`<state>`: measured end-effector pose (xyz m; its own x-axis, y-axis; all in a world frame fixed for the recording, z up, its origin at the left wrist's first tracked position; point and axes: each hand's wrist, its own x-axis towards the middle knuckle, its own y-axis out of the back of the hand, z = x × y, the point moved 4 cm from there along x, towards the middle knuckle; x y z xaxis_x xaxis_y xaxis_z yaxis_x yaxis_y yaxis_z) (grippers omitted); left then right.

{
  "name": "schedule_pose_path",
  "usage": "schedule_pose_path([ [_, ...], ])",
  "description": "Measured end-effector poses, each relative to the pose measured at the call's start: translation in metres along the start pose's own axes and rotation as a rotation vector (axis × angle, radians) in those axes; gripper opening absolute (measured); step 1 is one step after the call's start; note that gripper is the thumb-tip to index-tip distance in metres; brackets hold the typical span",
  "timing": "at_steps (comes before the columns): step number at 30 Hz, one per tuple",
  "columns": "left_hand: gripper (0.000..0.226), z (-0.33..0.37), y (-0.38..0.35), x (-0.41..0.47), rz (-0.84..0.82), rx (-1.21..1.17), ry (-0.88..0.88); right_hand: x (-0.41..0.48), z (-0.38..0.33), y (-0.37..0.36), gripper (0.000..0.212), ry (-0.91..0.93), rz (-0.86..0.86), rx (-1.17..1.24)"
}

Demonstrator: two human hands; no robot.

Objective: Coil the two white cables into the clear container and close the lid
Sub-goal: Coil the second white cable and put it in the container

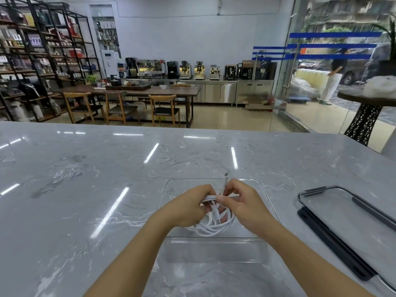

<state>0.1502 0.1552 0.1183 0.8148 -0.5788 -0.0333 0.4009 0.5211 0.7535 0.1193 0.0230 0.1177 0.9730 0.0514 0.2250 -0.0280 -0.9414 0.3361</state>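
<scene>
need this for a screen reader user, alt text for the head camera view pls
Two bare hands, the left hand and right hand, wind a coiled white cable above an open clear container on a grey marble counter. The container's lid lies to the right.

Container on countertop, centre, near front edge. Lid on countertop, just right of container, apart from it. Coiled cable above container interior, between left hand and right hand. Cable plug end upward, above hands.
</scene>
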Motion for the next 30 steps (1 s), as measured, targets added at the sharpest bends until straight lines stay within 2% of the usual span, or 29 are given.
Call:
schedule_pose_path([
  [2,0.020,0.003,-0.003,0.002,0.071,0.167,-0.048,0.001,0.002,0.002,0.021,-0.043,-0.009,0.128],
  [4,0.022,0.005,-0.006,0.003,0.158,0.226,-0.097,0.001,0.002,0.003,0.020,-0.071,-0.015,0.243],
  [6,0.017,0.003,-0.005,0.002,0.205,0.117,-0.132,0.002,0.003,0.006,0.019,-0.058,0.010,0.276],
  [11,0.013,-0.001,-0.004,-0.003,0.104,-0.498,-0.119,0.003,0.004,0.007,0.019,0.005,-0.007,0.273],
  [13,0.012,0.000,-0.003,-0.002,0.138,-0.524,-0.084,0.003,0.004,0.007,0.011,0.007,0.000,0.304],
  [16,0.022,0.001,-0.004,-0.005,0.149,-0.516,-0.022,0.003,0.004,0.008,0.004,0.031,0.017,0.294],
  [18,0.023,0.001,-0.005,-0.009,0.147,-0.576,0.012,0.000,0.002,0.006,0.011,0.064,0.025,0.256],
  [21,0.019,-0.001,-0.005,-0.010,0.128,-0.824,0.092,-0.003,0.001,0.003,0.018,0.156,0.089,0.123],
  [23,0.017,-0.004,-0.008,-0.010,0.111,-1.002,0.178,-0.007,-0.005,0.001,0.009,0.357,0.133,-0.146],
  [26,0.013,-0.006,-0.012,-0.008,0.110,-1.121,0.263,-0.010,-0.009,-0.005,0.025,0.581,0.164,-0.497],
  [28,0.012,-0.007,-0.013,-0.008,0.092,-1.168,0.282,-0.012,-0.008,-0.007,0.022,0.627,0.189,-0.595],
  [30,0.015,-0.006,-0.013,-0.009,0.048,-1.174,0.257,-0.012,-0.003,-0.006,0.018,0.547,0.199,-0.517],
])
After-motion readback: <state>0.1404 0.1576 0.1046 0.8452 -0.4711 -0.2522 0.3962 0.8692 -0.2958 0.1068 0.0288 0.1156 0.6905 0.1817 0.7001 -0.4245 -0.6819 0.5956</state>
